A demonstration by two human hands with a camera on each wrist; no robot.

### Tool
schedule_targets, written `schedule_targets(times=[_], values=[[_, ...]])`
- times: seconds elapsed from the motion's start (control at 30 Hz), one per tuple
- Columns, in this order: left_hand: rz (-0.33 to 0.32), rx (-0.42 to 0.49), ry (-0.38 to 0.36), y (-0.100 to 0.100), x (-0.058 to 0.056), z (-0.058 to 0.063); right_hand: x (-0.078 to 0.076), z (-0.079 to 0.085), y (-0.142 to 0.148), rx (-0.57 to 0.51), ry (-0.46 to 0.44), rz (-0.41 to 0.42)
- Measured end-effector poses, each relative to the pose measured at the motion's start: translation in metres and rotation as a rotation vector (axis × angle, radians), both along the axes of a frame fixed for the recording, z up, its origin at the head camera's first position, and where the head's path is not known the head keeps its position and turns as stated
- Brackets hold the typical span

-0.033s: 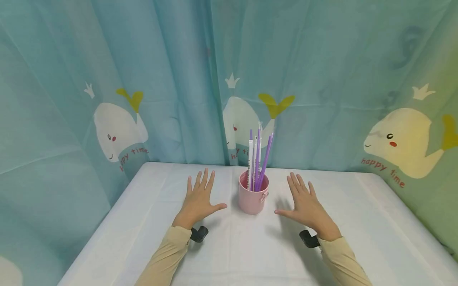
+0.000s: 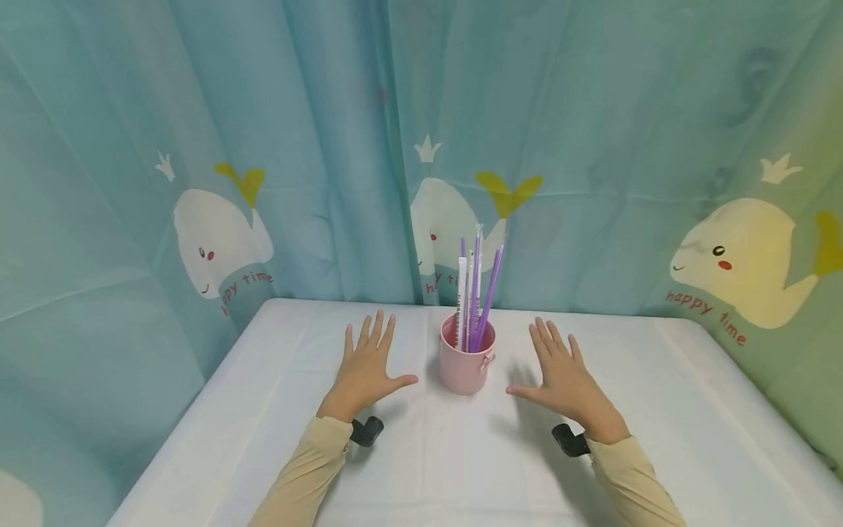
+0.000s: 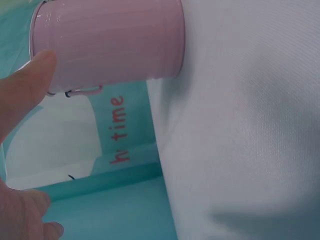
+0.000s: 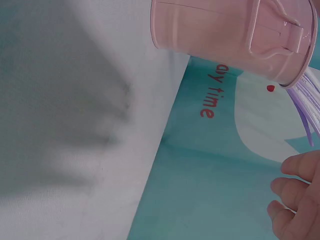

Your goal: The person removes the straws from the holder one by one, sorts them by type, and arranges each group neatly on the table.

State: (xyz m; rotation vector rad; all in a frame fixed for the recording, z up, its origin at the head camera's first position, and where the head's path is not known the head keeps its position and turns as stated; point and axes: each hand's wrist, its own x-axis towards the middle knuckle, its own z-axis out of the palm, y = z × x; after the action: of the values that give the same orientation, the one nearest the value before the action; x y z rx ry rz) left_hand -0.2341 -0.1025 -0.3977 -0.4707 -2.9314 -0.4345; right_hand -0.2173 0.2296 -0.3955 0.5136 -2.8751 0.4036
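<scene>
Whale-print curtain (image 2: 329, 110) behind white table (image 2: 435, 461) — pink bucket (image 2: 463, 373) of straws (image 2: 490, 293) between hands (image 2: 364, 372) (image 2: 569, 384).

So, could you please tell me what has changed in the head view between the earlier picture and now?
Nothing has visibly changed: nothing was taken hold of or let go. The left hand and the right hand stay on either side of the pink bucket, apart from it, and the straws still stand inside.

Beige sleeves (image 2: 304, 468) — black wrist cameras (image 2: 367, 432).
</scene>
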Motion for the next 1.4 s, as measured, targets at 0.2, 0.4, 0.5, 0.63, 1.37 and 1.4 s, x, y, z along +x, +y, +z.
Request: schedule_targets(times=[0.2,0.4,0.5,0.63,1.37,1.4], values=[[-0.003,0.007,0.004,-0.001,-0.001,0.001,0.002,0.006,0.000,-0.001,0.002,0.010],[-0.005,-0.009,0.002,-0.002,-0.001,0.003,0.003,0.009,0.002,0.005,-0.008,0.012],[-0.006,-0.019,-0.010,-0.001,-0.001,0.003,0.004,0.010,0.003,0.005,-0.014,0.009],[-0.014,-0.020,0.006,0.000,0.000,0.004,0.003,0.012,0.005,0.003,-0.019,0.007],[-0.035,-0.020,0.008,0.017,-0.013,0.020,-0.014,0.035,0.005,-0.010,-0.037,0.007],[-0.037,-0.019,0.007,0.018,-0.014,0.020,-0.015,0.037,0.004,-0.014,-0.036,0.007]])
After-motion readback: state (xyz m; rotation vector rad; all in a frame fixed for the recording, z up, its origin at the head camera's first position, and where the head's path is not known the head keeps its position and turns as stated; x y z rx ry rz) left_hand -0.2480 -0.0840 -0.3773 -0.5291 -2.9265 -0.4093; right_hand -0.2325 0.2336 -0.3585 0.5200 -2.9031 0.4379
